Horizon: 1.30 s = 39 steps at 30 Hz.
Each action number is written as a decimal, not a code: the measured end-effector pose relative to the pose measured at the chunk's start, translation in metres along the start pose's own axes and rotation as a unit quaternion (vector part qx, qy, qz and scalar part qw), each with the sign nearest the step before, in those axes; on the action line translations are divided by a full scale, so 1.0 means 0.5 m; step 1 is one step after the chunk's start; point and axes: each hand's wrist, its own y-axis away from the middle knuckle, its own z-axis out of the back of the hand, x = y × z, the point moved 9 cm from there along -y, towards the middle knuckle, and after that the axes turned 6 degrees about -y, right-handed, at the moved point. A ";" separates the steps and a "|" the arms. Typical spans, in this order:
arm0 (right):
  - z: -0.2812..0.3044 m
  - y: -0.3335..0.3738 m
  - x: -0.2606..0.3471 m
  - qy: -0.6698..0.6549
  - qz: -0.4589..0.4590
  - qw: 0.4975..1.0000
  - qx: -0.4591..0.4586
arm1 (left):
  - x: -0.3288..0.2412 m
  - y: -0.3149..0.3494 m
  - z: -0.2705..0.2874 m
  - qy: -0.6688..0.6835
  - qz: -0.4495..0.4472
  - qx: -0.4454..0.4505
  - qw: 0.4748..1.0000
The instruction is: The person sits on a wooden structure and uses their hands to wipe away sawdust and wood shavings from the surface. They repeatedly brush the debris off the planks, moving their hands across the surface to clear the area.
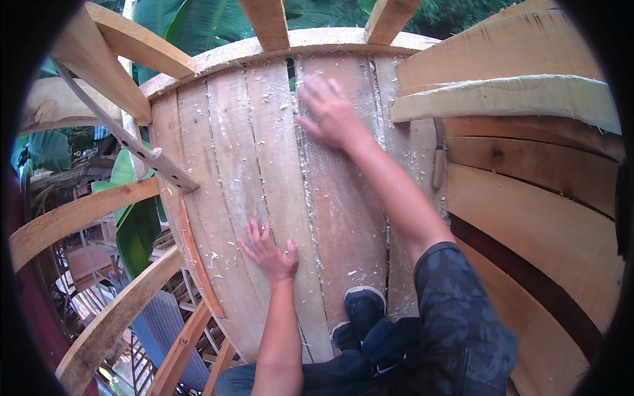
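Observation:
My left hand (269, 254) rests on the plank floor (231, 142) with its fingers spread, holding nothing. Farther forward and to the right, my right hand (330, 113) is stretched over the boards near the far edge, fingers apart and slightly blurred. It too holds nothing; whether its palm touches the wood is hard to tell. Pale wood shavings (352, 272) lie scattered over the planks and along the seams between them. At the right of the floor lies a tool with a wooden handle (438, 169) and a narrow, dark curved blade.
Wooden posts and rails (119, 290) frame the left side, with gaps showing ground clutter below. Stacked broad boards (528, 204) stand along the right. A long, thin curved piece with holes (148, 155) leans at the left edge. My dark shoe (364, 309) stands on the planks.

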 end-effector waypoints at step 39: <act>-0.033 0.063 -0.005 -0.443 -0.309 0.829 0.147 | 0.001 0.002 -0.006 0.008 -0.002 -0.001 1.000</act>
